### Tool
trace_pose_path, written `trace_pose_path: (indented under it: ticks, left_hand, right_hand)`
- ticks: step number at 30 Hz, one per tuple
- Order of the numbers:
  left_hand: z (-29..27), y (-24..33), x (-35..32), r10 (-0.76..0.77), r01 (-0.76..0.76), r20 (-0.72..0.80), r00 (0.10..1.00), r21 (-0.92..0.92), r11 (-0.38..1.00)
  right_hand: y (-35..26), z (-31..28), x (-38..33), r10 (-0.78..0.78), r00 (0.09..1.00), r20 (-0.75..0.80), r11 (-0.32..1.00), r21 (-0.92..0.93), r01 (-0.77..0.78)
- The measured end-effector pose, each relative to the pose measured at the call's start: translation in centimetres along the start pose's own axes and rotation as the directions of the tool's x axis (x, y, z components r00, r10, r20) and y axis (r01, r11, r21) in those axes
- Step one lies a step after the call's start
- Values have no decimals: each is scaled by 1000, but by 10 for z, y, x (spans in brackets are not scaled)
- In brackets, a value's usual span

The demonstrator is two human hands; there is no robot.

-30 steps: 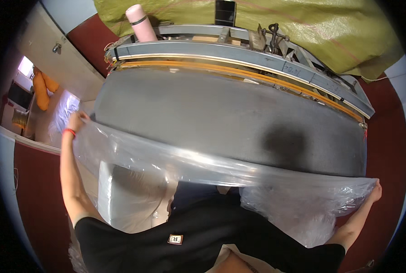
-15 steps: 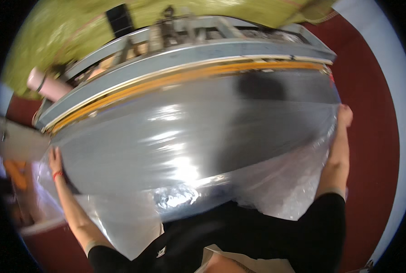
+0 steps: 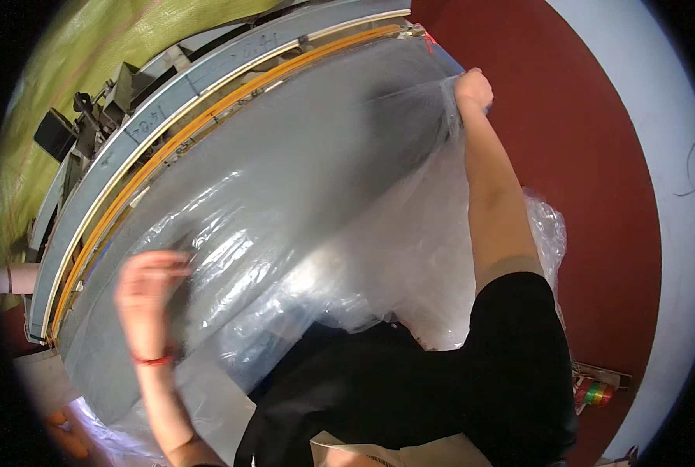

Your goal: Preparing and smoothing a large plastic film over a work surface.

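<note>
A clear plastic sheet (image 3: 410,241) lies over a broad grey panel (image 3: 285,124) in front of me, wrinkled and shiny toward my body. At the panel's far right corner, my right hand (image 3: 474,92) is closed on the gathered edge of the plastic sheet. Over the left part of the panel, my left hand (image 3: 147,292) is blurred by motion. Its fingers stretch to the right with nothing seen in them, and a shadow falls beside it. A red cord circles that wrist.
Along the panel's far side runs an orange strip (image 3: 207,114) beside a grey metal frame (image 3: 161,109). Yellow-green woven sheeting (image 3: 114,39) lies beyond. A pink cylinder (image 3: 19,279) is at far left. Dark red floor (image 3: 589,156) borders a pale wall at right.
My view has swung, so the panel now slants up to the right. My left hand has left the panel's left edge and come inward over it. The plastic is now bunched at my right hand.
</note>
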State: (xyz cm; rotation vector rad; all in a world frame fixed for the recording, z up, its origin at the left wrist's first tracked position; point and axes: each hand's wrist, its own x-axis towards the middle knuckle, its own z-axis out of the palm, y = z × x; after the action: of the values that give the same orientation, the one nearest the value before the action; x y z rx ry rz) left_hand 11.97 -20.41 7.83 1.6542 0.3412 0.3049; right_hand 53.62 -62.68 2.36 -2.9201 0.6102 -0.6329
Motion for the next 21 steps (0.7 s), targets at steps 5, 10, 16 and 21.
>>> trace_pose_path:
  ticks: [5, 10, 16, 21]
  left_hand:
    - [198, -14, -9, 88, -107, 850, 520, -38, 994]
    - [301, -103, 13, 157, -478, 677, 719, 317, 820]
    - [189, -33, 2, -157, 383, 965, 209, 67, 921]
    - [58, 35, -64, -68, 229, 804, 591, -86, 970]
  right_hand:
    - [-24, 12, -15, -83, 996, 39, 993, 85, 79]
    - [-18, 14, -12, -86, 996, -30, 994, 70, 88]
    - [-12, 12, -10, -65, 997, -31, 995, 70, 67]
    - [-14, 4, -13, -110, 994, -4, 991, 75, 110]
